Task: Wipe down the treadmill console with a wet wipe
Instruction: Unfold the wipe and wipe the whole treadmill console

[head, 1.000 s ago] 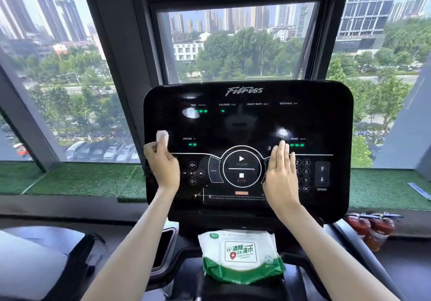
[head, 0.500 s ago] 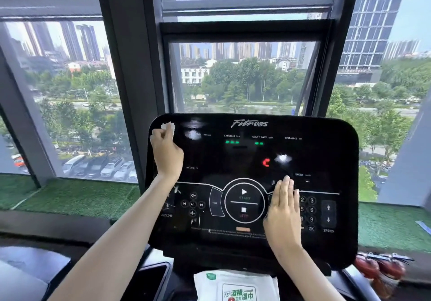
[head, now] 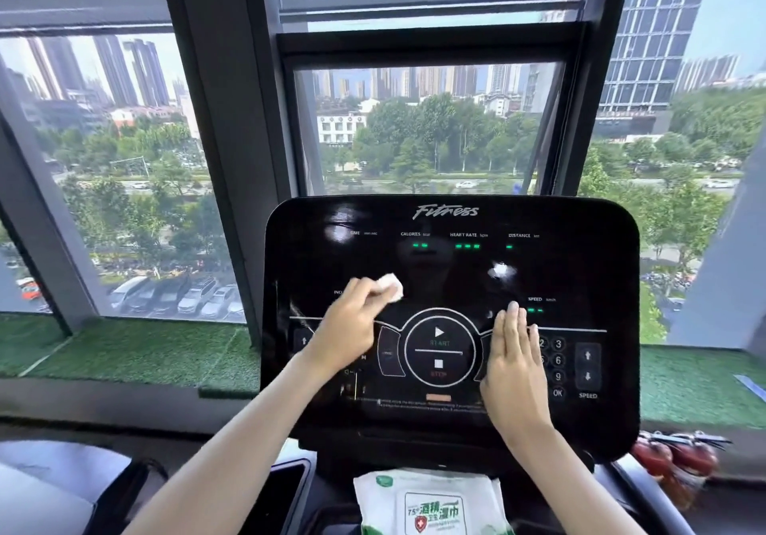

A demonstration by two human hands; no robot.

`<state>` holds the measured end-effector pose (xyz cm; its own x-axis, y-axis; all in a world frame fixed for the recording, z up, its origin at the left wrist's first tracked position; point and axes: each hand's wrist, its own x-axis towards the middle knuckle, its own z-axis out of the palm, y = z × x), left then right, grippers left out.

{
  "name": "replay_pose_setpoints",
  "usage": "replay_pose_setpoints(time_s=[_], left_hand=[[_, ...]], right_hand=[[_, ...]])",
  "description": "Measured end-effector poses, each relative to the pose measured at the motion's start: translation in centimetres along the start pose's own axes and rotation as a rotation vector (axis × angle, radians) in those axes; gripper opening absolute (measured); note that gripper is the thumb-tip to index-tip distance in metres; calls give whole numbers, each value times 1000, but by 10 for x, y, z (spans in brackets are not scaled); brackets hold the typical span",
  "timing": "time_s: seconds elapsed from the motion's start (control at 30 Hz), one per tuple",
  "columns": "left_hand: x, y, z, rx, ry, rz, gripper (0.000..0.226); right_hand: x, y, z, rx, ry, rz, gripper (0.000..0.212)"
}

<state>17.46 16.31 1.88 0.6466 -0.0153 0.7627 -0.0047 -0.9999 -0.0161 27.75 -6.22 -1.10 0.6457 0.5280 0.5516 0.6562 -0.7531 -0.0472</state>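
The black glossy treadmill console (head: 580,269) fills the middle of the head view, with green lights and a round start and stop dial. My left hand (head: 352,327) presses a small crumpled white wet wipe (head: 391,285) against the console's left-centre, just above the dial's left edge. My right hand (head: 514,364) lies flat on the panel to the right of the dial, fingers together and pointing up, partly covering the number keypad. It holds nothing.
A white and green pack of wet wipes (head: 427,501) sits on the tray below the console. Large windows stand behind it, with green artificial turf (head: 136,352) on the sill. Red fire extinguishers (head: 671,460) lie at the lower right.
My left hand has swept the wipe from the console's upper left corner down and right toward the middle. My right hand has stayed flat by the dial.
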Motion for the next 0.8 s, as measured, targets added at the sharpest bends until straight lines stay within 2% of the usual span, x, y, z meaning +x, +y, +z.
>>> replay_pose_setpoints(time_s=[0.1, 0.13, 0.17, 0.2, 0.27, 0.3, 0.33, 0.37, 0.47, 0.5, 0.53, 0.6, 0.63, 0.67, 0.7, 0.77, 0.8], left_hand=[[3, 4, -1, -127, 393, -596, 55], [7, 17, 1, -162, 452, -718, 57], [10, 32, 7, -163, 429, -729, 61], [10, 47, 14, -145, 320, -616, 65], [-1, 62, 26, -101, 49, -228, 68], [-4, 58, 26, -102, -24, -100, 65], [-6, 49, 23, -118, -27, -75, 62], [-6, 39, 21, -138, 41, -149, 59], [1, 32, 18, -255, 399, -666, 56], [6, 40, 20, -249, 428, -706, 55], [10, 50, 23, -211, 366, -622, 56], [11, 65, 31, -147, 109, -213, 59], [15, 63, 28, -132, 42, -66, 59], [22, 56, 27, -133, 34, -36, 56], [30, 50, 26, -163, 85, -119, 53], [43, 46, 24, -268, 311, -486, 50], [48, 51, 26, -282, 357, -586, 52]], right_hand=[[1, -2, 0, 9, 8, 19, 88], [1, -4, 0, 19, 13, 30, 85], [0, -5, 1, 27, 20, 37, 83], [0, -5, 1, 29, 23, 36, 82], [0, -3, 2, 24, 25, 23, 83], [0, -1, 3, 20, 28, 19, 83], [0, -1, 3, 20, 32, 15, 83], [0, -1, 4, 21, 38, 12, 83], [1, -2, 4, 21, 47, 18, 82], [0, -2, 4, 21, 45, 18, 81], [0, -1, 4, 22, 40, 14, 82], [-1, 3, 4, 19, 28, -4, 87], [-1, 4, 4, 15, 20, -13, 90], [-1, 6, 4, 12, 11, -20, 92], [-1, 7, 4, 12, 4, -23, 93], [-2, 7, 3, 19, 3, -22, 94], [-2, 6, 3, 26, 5, -23, 94]])
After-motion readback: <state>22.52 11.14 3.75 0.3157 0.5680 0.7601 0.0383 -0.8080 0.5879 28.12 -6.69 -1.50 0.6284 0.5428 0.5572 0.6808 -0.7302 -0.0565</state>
